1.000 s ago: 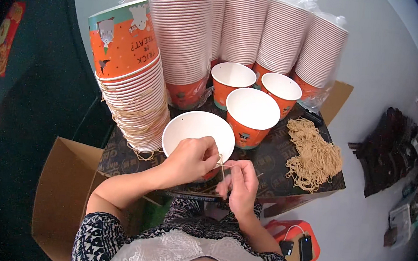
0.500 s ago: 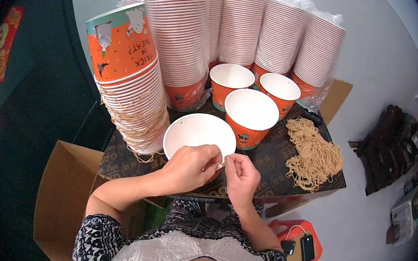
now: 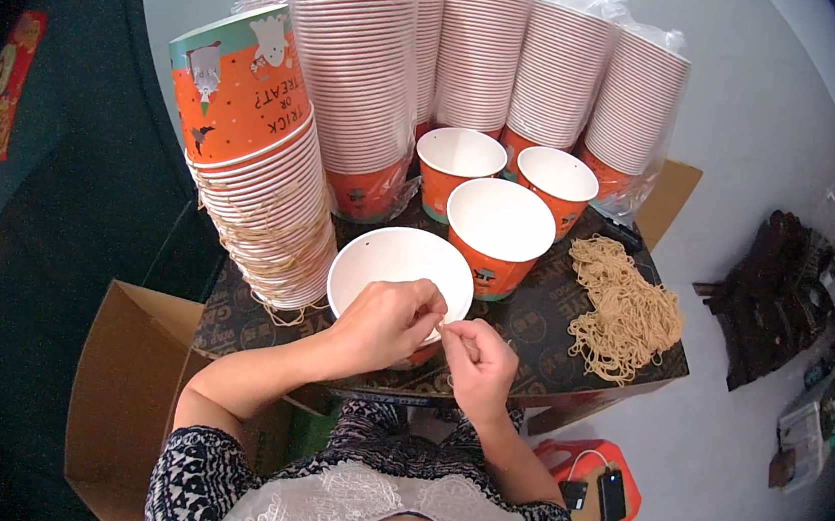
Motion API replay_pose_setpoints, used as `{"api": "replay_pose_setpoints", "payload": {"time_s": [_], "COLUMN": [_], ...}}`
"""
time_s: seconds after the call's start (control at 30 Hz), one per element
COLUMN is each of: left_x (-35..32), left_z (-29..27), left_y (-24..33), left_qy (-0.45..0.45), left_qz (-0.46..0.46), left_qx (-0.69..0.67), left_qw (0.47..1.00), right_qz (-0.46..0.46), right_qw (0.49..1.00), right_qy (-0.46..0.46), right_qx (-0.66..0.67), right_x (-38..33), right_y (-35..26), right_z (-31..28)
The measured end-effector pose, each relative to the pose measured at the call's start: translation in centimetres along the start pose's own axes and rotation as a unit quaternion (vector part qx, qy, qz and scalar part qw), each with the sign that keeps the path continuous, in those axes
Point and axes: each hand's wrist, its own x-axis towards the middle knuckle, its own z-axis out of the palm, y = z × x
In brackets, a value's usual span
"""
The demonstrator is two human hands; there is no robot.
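A white-lined orange paper bucket [image 3: 393, 258] stands upright near the front edge of the table, with a small hole in its far wall. My left hand [image 3: 386, 323] reaches over its near side, fingers pinched at the rim. My right hand [image 3: 480, 372] is closed just beside it, thumb and forefinger pressed together. Between the two sets of fingertips shows a short bit of tan cord [image 3: 442, 325]. How the cord meets the rim is hidden by my fingers. Behind this bucket stand three more upright buckets: a nearer one [image 3: 501, 223], a left one [image 3: 461, 152] and a right one [image 3: 558, 176].
A heap of tan cords [image 3: 624, 311] lies at the table's right. Leaning at left is an upside-down bucket stack [image 3: 265, 231] with cords hanging off it. Plastic-wrapped stacks [image 3: 477, 60] line the back. A cardboard box [image 3: 127, 403] and an orange stool [image 3: 626, 517] holding a phone flank the table.
My right hand has moved slightly down, and its fingertips have drawn a little away from the left hand's. My left hand has shifted slightly upward. The buckets stay in place.
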Motion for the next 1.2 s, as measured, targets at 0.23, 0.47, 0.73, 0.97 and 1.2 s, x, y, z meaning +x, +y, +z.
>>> {"api": "replay_pose_setpoints", "payload": {"time_s": [0.23, 0.47, 0.73, 0.97, 1.2], "left_x": [-0.5, -1.0, -0.6, -0.6, -0.6], "left_z": [-0.4, -0.3, -0.1, -0.4, -0.7], "left_y": [-0.2, 0.3, 0.8, 0.2, -0.6], "left_qy": [-0.015, -0.014, -0.041, -0.041, -0.036], "left_qz": [-0.004, 0.050, -0.006, -0.023, -0.023], "left_qx": [-0.016, 0.022, 0.012, -0.026, 0.029], "left_qw": [1.000, 0.998, 0.999, 0.999, 0.999], "right_qz": [0.254, 0.271, 0.252, 0.141, 0.085], "right_qw": [0.908, 0.891, 0.877, 0.976, 0.995], "right_qy": [-0.003, 0.032, 0.026, 0.036, 0.045], "right_qx": [0.333, 0.362, 0.409, 0.165, -0.009], "right_x": [-0.2, 0.0, -0.4, -1.4, -2.2], "right_y": [0.3, -0.4, 0.2, 0.4, 1.8], "right_z": [0.1, 0.6, 0.8, -1.1, -3.4]}}
